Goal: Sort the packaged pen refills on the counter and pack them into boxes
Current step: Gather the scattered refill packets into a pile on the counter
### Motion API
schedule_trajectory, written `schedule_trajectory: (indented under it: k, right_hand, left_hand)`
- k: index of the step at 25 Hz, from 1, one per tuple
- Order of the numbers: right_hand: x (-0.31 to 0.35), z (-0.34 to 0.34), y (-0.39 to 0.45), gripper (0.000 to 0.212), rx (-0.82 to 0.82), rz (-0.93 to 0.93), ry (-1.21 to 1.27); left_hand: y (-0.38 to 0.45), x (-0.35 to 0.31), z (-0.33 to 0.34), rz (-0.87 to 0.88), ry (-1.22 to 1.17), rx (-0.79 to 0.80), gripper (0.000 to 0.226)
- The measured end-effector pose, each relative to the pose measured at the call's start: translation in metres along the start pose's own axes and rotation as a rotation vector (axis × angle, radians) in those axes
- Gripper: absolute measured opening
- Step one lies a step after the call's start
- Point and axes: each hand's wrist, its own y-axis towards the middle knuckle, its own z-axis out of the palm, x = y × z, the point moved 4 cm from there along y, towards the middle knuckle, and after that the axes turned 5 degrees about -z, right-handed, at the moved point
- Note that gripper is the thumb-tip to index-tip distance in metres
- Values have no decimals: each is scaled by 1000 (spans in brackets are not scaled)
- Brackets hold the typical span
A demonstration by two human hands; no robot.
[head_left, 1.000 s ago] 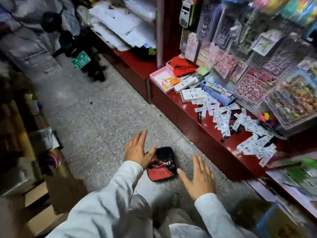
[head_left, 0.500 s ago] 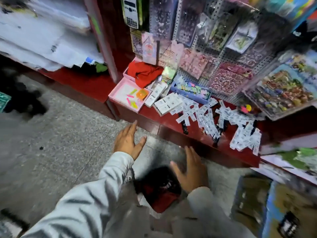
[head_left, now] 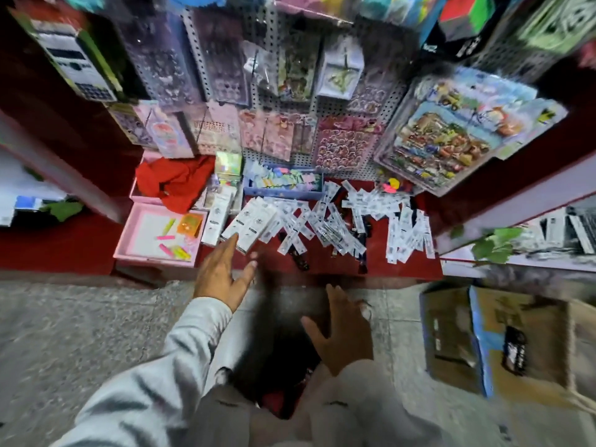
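Your left hand (head_left: 222, 274), fingers straight and spread, holds nothing; its fingertips reach the front edge of the white boxes (head_left: 250, 225) on the red counter (head_left: 329, 269). Your right hand (head_left: 343, 330), likewise spread and empty, hangs below the counter's front edge, over the floor. The packaged pen refills (head_left: 335, 221) lie scattered across the counter, to the right of the boxes. A pink tray (head_left: 129, 235) sits at the counter's left end.

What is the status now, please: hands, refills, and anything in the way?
Left hand open, reaching toward white boxes; right hand open, empty. Refill packets loose on red counter, unsorted. No obstruction seen.
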Motion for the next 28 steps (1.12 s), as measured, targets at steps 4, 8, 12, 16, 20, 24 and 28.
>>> schedule_trajectory:
  k: [4,8,12,16,20,24,28]
  right_hand:
    - [-45,-21,61,85,15,-5,58]
    - [-101,-37,127,85,118,-23,79]
    - [-132,-25,175,91,201,2,59]
    - [-138,0,213,89,121,13,31]
    - [-158,38,253,86,78,85,-48]
    - [-180,85,298,87,86,43,-143]
    - [-229,148,358,85,-15,-92,-215]
  left_hand:
    - [50,-40,54,-38,29,14,71]
    - [88,-83,113,-73,39,28,69]
    - [122,-93,161,-73,76,81,67]
    - [175,-77,200,-6,87,207,65]
    - [223,-44,235,55,146,275,65]
    - [259,-10,272,123,221,247,67]
    - [305,41,339,236,295,87,71]
